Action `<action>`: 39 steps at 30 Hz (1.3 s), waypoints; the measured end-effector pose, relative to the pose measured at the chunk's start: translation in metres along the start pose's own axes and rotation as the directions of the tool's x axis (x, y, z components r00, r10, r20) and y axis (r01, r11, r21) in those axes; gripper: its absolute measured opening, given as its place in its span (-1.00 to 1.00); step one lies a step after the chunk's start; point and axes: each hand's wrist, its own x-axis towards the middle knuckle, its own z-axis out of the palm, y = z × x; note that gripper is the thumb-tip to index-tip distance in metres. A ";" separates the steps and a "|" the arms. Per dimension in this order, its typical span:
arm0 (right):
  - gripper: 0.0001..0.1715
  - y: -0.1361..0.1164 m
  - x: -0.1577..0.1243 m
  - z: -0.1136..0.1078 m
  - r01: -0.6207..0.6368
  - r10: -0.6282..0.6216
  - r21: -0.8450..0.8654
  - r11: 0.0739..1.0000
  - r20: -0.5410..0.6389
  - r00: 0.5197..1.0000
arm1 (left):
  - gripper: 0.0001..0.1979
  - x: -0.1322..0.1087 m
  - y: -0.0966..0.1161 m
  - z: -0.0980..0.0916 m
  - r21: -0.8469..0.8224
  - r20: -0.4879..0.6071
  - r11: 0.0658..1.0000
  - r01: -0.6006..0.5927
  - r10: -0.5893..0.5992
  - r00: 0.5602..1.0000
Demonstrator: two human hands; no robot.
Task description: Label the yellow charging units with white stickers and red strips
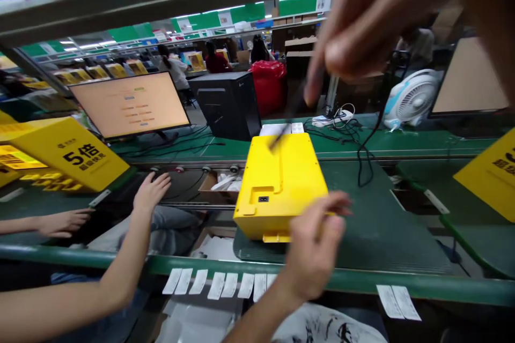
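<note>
A yellow box-shaped device [287, 171] lies on the dark green bench mat, a small black two-pin socket [263, 199] in its recessed top face. My left hand [316, 241] is at its front right corner, fingers curled against the edge. Above the device's far end, my right hand [354, 43], smeared by motion, pinches a black power cord [295, 110]. The cord's plug end [277, 139] points down over the device, apart from the socket. Behind my right hand, black cord runs down to the bench.
At left are a co-worker's hands [151, 193] and a yellow printed box [76, 155]. A monitor [131, 104], black computer case [225, 104] and white fan [414, 97] stand behind. White labels [217, 285] hang along the green front rail [341, 277]. A shelf crosses overhead.
</note>
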 end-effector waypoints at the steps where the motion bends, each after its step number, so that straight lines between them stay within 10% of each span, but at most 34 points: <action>1: -0.51 0.006 -0.003 0.009 -0.064 0.083 -0.084 0.994 0.256 0.963 | -0.62 -0.002 0.017 -0.023 0.073 -0.209 0.997 -0.033 0.048 0.977; 4: -0.59 0.032 -0.016 0.046 -0.077 0.173 -0.177 0.981 0.630 0.757 | -0.48 0.007 0.038 -0.064 0.308 -0.333 0.951 0.003 0.104 0.937; 9: -0.97 0.054 -0.036 0.096 0.307 -0.293 -0.024 0.951 0.235 0.927 | -0.73 0.045 0.012 -0.058 0.004 0.095 0.988 0.157 -0.156 0.983; 15: -0.78 0.067 -0.050 0.123 0.577 -0.584 -0.255 0.776 0.054 0.810 | -0.76 0.057 -0.005 -0.060 -0.491 0.066 0.828 0.271 -0.275 0.959; 20: -0.78 0.076 -0.062 0.143 0.295 -0.385 -0.286 0.912 -0.345 0.856 | -0.81 0.063 -0.017 -0.064 -0.506 -0.071 0.834 0.222 -0.296 0.953; 23: -0.71 0.086 -0.067 0.168 0.140 -0.152 -0.088 0.986 -0.146 0.978 | -0.78 0.072 -0.031 -0.053 -0.538 -0.171 0.829 0.153 -0.285 0.943; 27: -0.73 0.114 -0.061 0.206 -0.032 0.013 0.203 0.979 0.093 0.996 | -0.78 0.074 -0.048 -0.041 -0.415 -0.180 0.890 0.191 -0.286 0.941; 33: -0.84 0.129 -0.054 0.220 -0.041 0.018 0.162 0.986 0.143 0.990 | -0.75 0.052 -0.058 -0.067 0.005 -0.353 0.972 0.236 -0.219 0.910; 39: -0.87 0.109 -0.057 0.219 -0.067 0.074 -0.049 0.997 0.167 0.983 | -0.57 0.032 -0.081 -0.080 0.006 -0.351 0.922 0.387 -0.360 0.864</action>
